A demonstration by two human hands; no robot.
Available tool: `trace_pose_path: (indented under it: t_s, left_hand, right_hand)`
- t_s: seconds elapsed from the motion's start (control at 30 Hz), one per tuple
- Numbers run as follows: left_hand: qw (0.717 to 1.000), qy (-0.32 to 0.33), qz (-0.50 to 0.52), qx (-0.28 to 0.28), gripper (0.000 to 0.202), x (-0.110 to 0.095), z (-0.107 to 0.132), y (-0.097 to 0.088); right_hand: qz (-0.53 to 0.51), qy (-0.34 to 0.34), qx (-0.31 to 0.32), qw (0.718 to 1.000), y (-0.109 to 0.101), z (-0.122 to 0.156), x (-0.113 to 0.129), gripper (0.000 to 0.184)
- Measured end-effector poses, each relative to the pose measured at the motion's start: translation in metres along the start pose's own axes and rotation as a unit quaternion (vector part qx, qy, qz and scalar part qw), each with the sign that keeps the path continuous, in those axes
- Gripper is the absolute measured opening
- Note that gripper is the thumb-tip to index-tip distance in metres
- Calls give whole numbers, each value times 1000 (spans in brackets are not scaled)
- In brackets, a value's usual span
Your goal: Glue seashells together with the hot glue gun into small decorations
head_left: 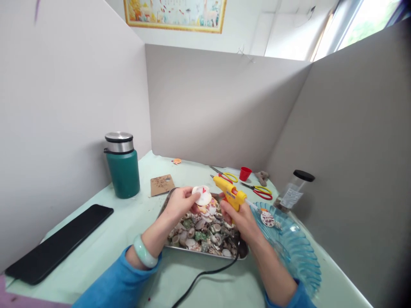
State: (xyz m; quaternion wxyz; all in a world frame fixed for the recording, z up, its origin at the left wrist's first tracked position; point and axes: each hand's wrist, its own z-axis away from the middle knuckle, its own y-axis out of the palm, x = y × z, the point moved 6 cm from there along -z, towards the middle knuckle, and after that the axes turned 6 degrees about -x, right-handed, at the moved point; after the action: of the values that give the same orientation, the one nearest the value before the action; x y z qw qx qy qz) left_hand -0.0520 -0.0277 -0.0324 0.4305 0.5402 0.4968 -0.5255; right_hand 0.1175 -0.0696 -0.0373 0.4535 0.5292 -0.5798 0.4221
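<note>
Between the thumb and fingers of my left hand (183, 200) is a round white shell (202, 196) with a small red mark on its face. My right hand (239, 216) is wrapped round the handle of a yellow glue gun (228, 190), whose nozzle points up and left, close to the shell. Both hands are above a metal tray (205, 254) full of mixed seashells (201, 235). A cluster of pink and white shells lies just below the white shell; whether it is joined to it I cannot tell. A black cord (205, 273) runs across the tray's front edge.
A green thermos (123, 171), a black flat pad (61, 244) and a brown card (161, 185) are on the left. Scissors (258, 190) and a red cup (245, 173) lie behind. At right are a blue glass plate (305, 252) and a black-lidded jar (293, 190). Grey partitions surround the table.
</note>
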Motion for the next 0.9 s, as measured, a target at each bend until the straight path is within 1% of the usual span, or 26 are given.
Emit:
trace_pose_path:
  t_s: [0.1, 0.2, 0.27, 0.37, 0.47, 0.67, 0.9]
  left_hand:
    - [998, 39, -36, -40, 28, 0, -3, -8]
    - [994, 58, -67, -61, 29, 2, -6, -14]
    - [993, 62, -70, -69, 29, 2, -6, -16]
    - [993, 65, -65, -78, 29, 1, -6, -18]
    - [993, 67, -65, -77, 31, 1, -5, -17]
    - [994, 81, -46, -62, 33, 3, -4, -13]
    - [995, 83, -38, -45, 32, 4, -5, -10]
  right_hand:
    - [-12, 2, 38, 999, 0, 1, 1, 34]
    - [-4, -1, 66, 998, 3, 2, 1, 33]
    - [0, 3, 66, 998, 4, 2, -1, 32]
    - [-3, 8, 37, 999, 3, 2, -3, 34]
    - [9, 0, 10, 1000, 2, 1, -3, 36]
    - [39, 16, 17, 999, 4, -1, -10, 37]
    - [55, 10, 15, 998, 3, -3, -13, 34]
